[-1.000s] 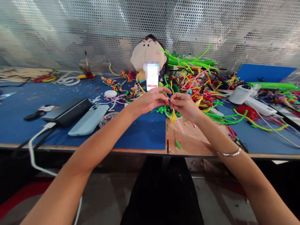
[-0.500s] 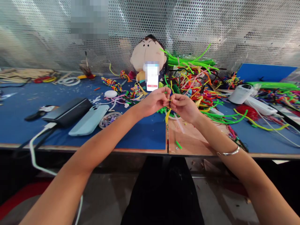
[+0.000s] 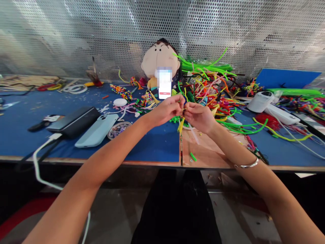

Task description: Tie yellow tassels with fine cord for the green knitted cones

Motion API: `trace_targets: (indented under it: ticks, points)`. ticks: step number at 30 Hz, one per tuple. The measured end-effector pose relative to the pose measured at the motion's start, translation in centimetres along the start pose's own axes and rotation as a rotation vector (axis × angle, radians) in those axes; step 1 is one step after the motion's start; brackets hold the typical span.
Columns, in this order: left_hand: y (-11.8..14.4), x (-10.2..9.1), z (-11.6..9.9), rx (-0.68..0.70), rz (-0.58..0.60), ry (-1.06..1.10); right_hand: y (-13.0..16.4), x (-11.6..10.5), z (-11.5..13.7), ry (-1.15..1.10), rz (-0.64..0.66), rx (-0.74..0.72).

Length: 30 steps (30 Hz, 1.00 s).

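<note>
On the blue mat [image 3: 152, 145] at far left lie a power bank [image 3: 73, 122] and a phone [image 3: 98, 130], parked clear of the work. Mid-table, the left hand [image 3: 166, 110] and right hand [image 3: 199, 117] meet, both pinching 1 yellow pipe cleaner [image 3: 181, 124] taut between fingertips. A pipe-cleaner heap [image 3: 210, 91] sits within reach to the right.

We see a yellow fuzzy wire [image 3: 181, 124] pinched between our left hand [image 3: 168, 110] and right hand [image 3: 199, 116]. A silver bangle [image 3: 247, 165] circles our right wrist. The table mat [image 3: 152, 142] is deep blue. A pale blue phone [image 3: 96, 130] lies beside a black power bank [image 3: 73, 121]. The craft wire heap [image 3: 212, 89] mixes neon green, red, yellow and pink.
</note>
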<state>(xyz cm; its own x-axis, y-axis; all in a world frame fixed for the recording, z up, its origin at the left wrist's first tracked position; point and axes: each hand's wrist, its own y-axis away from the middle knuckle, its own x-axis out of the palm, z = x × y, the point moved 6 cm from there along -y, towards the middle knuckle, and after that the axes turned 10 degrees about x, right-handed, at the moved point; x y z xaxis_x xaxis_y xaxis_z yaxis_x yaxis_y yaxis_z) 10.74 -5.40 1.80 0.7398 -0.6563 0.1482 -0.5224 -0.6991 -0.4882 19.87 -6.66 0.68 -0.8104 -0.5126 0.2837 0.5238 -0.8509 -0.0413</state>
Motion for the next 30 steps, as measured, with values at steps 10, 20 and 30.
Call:
trace_targets:
  ticks: [10,20,30]
  points:
    - [0.2,-0.8,0.2,-0.085,0.007,-0.309,-0.1,-0.8,0.2,0.017,-0.106,0.001]
    - [0.2,-1.0,0.3,-0.043,0.02,-0.2,-0.2,-1.6,0.3,0.073,-0.154,-0.049]
    - [0.0,-1.6,0.2,0.058,-0.126,-0.129,3.1,0.3,3.6,1.047,-0.58,-0.728]
